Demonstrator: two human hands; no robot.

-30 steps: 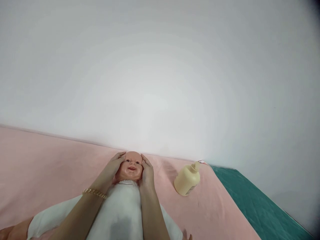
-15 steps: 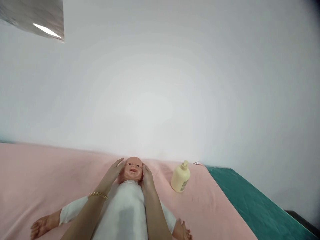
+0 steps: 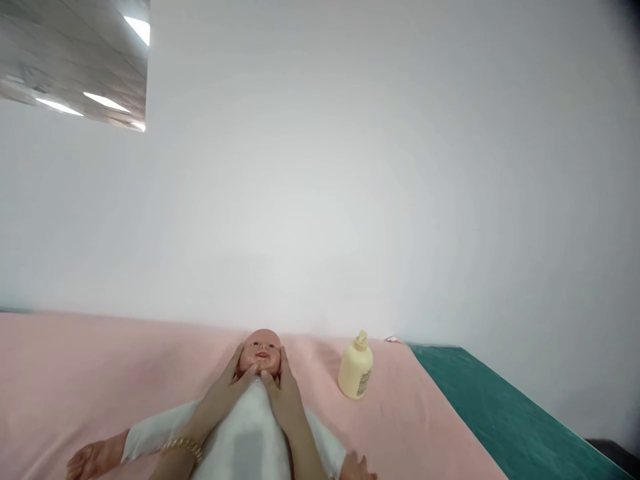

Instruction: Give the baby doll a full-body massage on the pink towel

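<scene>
A baby doll (image 3: 261,354) in a white outfit lies on its back on a pink sheet (image 3: 410,427), its arms spread to both sides. My left hand (image 3: 225,395), with a gold bracelet at the wrist, cups one side of the doll's head. On the other side, my right hand (image 3: 285,395) lies against the cheek. Both thumbs rest at the chin, while the fingers run up along the sides of the head. A pale yellow pump bottle (image 3: 356,368) stands upright on the sheet, to the right of the head and apart from my hands.
A plain white wall (image 3: 320,200) rises behind the sheet. Along the right lies a green surface (image 3: 490,407) beyond the sheet's edge. A dark object (image 3: 613,453) shows at the lower right. At the upper left is a reflective panel (image 3: 75,60).
My thumbs have moved in from the sides of the head to the doll's chin. The view has tilted upward, so the doll and bottle sit slightly lower.
</scene>
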